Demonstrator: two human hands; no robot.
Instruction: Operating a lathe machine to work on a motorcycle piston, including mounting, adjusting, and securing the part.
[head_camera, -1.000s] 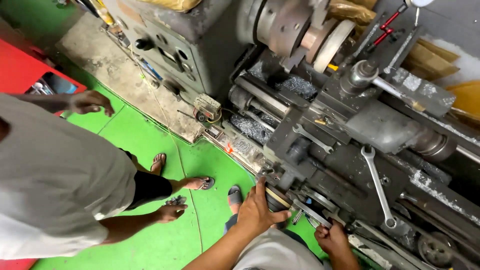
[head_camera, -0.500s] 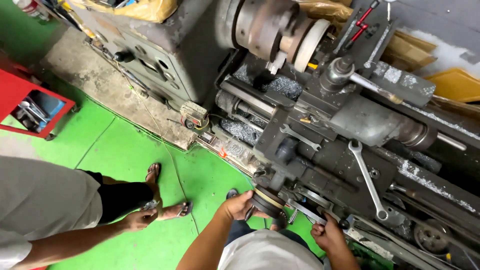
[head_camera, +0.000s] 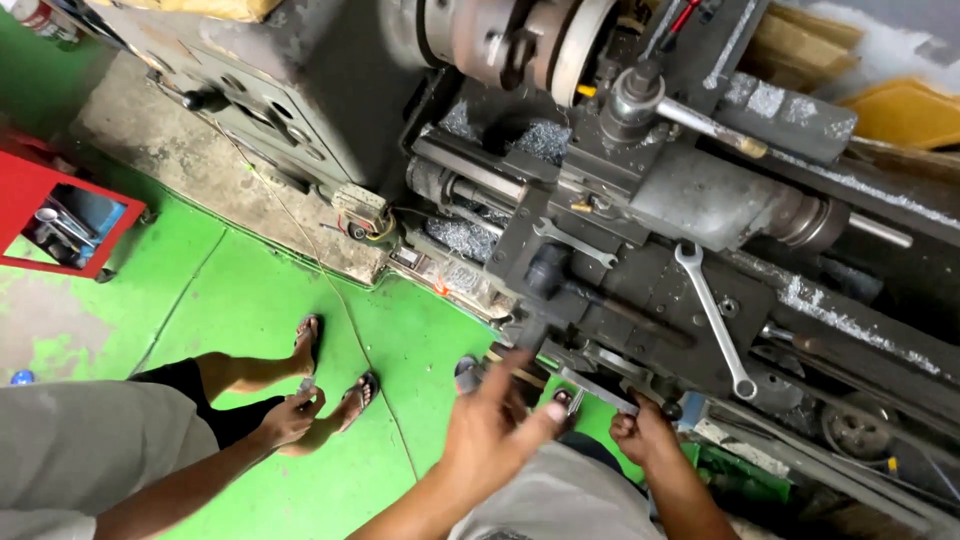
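Note:
I stand at a grey metal lathe (head_camera: 640, 210). My left hand (head_camera: 497, 428) hovers blurred in front of the carriage's dark handwheel (head_camera: 512, 368), fingers spread and holding nothing. My right hand (head_camera: 640, 434) is closed around a small lever handle (head_camera: 668, 408) at the lower front of the carriage. A long silver spanner (head_camera: 712, 320) lies on the carriage top, and a smaller spanner (head_camera: 574, 244) rests nearer the chuck (head_camera: 520, 40).
Another person crouches at the left, with a hand (head_camera: 290, 416) resting near sandalled feet (head_camera: 310, 345) on the green floor (head_camera: 250, 300). A red tool cart (head_camera: 55, 215) stands at the far left. Metal swarf (head_camera: 465, 240) lies on the lathe bed.
My left hand has come off the handwheel and opened its fingers. The view has moved closer to the lathe, and the other person's arm has dropped lower left.

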